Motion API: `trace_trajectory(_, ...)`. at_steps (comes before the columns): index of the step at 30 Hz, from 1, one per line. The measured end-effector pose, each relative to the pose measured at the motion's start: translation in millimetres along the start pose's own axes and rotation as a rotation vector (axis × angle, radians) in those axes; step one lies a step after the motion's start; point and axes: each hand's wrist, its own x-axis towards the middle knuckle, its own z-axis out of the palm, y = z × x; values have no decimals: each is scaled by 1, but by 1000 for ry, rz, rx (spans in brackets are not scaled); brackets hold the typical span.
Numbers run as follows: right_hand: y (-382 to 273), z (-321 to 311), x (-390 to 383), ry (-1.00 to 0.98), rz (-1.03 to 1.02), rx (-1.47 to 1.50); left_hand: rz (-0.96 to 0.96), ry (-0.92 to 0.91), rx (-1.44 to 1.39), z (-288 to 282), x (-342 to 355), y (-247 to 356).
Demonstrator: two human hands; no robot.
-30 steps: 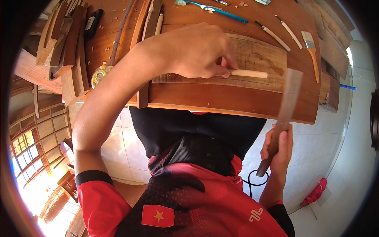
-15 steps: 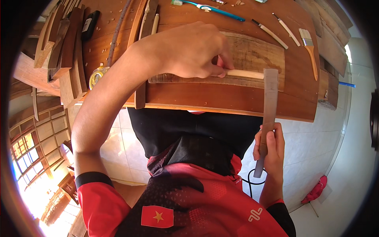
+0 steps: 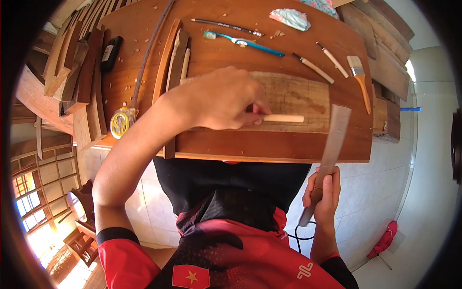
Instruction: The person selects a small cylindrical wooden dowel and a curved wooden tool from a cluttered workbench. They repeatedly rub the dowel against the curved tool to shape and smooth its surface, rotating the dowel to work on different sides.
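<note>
A pale wooden dowel [image 3: 287, 119] lies crosswise over a worn rectangular board [image 3: 301, 91] on the brown desk. The fingers of my left hand [image 3: 224, 101] pinch its left part, my forearm reaching over the desk from the left. My right hand [image 3: 322, 192] grips a flat grey-brown strip [image 3: 336, 137] below the desk's front edge, its upper end slanting up beside the board's right end, apart from the dowel.
Wood offcuts [image 3: 77, 72] crowd the left, with a black object [image 3: 110, 53] and yellow tape measure [image 3: 121, 124]. Behind the board lie a pencil [image 3: 226, 26], toothbrush [image 3: 260, 48], two slim tools [image 3: 315, 70] and crumpled cloth [image 3: 290, 19]. A paintbrush [image 3: 362, 86] and planks [image 3: 390, 62] are rightward.
The strip's top swung left to the dowel's end half a second ago and now slants right, apart from it. The view has shifted, so the desk and both hands sit lower in the picture.
</note>
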Motion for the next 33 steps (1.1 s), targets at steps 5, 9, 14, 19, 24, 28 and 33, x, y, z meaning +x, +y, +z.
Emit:
trace_trajectory(5,-9,-2,3,-102,82,-119,-8,-15,40,1,-3,3)
trace_trajectory(9,-21,3,8,-108,93,-168,38,31,41,-2,-7,4)
trace_trajectory(14,-21,2,12,-73,-27,-92,8,72,24,4,-12,6)
trace_trajectory(19,-24,-2,17,-97,-16,-160,-22,63,16,3,-12,14)
trace_trajectory(24,-29,8,26,17,-130,-80,-15,108,60,8,-19,10)
trace_trajectory(28,-37,13,38,45,-364,-373,29,173,58,14,-22,13)
trace_trajectory(33,-64,32,70,94,-573,-526,88,299,61,21,-24,18)
